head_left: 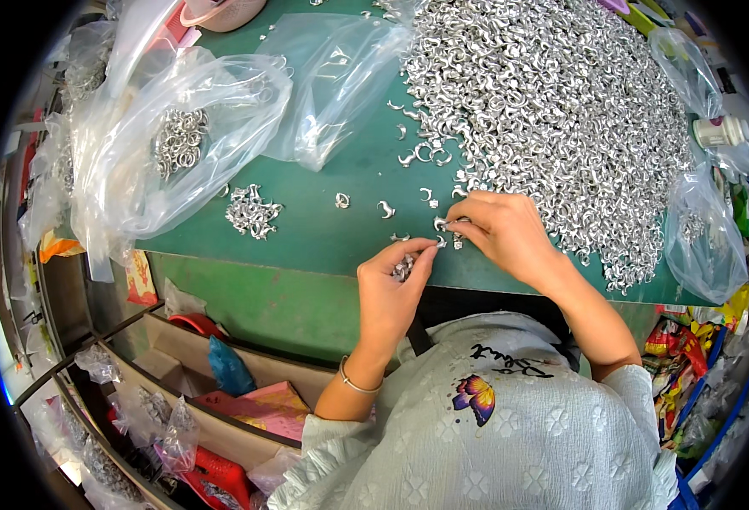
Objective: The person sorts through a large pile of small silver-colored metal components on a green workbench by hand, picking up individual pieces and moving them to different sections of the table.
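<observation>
Your left hand (391, 285) cups a bunch of little silver hooks (403, 269) at the table's (323, 229) near edge. Your right hand (498, 229) pinches one hook (441, 224) (beside the big pile (553, 102)). Bare green room lies left.

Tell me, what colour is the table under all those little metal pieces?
Green. The table shows best in the head view.
</observation>
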`<state>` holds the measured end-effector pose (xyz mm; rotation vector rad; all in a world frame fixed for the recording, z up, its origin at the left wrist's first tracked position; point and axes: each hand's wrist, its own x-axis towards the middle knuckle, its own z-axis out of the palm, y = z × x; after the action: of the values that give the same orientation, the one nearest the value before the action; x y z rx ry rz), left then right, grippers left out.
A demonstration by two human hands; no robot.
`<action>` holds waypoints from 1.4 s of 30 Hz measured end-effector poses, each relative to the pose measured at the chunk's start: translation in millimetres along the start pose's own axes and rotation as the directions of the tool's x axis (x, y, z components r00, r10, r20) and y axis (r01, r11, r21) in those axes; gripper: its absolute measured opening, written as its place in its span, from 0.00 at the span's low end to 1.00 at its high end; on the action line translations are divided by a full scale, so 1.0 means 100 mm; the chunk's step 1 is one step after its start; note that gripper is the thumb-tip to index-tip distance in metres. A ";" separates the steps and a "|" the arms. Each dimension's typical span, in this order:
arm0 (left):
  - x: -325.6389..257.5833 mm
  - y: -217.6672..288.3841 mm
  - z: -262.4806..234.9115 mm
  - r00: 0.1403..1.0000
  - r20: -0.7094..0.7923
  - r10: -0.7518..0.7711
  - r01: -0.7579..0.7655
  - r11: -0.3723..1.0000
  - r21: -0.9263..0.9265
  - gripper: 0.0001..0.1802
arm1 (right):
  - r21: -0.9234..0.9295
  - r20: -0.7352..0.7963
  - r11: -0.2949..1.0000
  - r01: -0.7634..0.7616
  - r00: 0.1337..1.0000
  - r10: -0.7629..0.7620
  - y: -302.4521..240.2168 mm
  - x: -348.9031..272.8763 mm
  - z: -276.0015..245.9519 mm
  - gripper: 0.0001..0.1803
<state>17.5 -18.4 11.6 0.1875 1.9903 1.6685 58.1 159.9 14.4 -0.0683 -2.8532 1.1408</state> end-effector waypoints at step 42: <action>0.00 0.02 -0.03 0.990 0.073 -0.122 0.139 0.947 -0.289 0.06 | -0.099 -0.114 0.993 -0.062 0.992 0.051 0.02 -0.05 0.04 0.07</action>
<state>15.6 -21.0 13.5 -0.0074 1.6521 1.8256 62.9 158.2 10.2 -0.2127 -2.8253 0.9657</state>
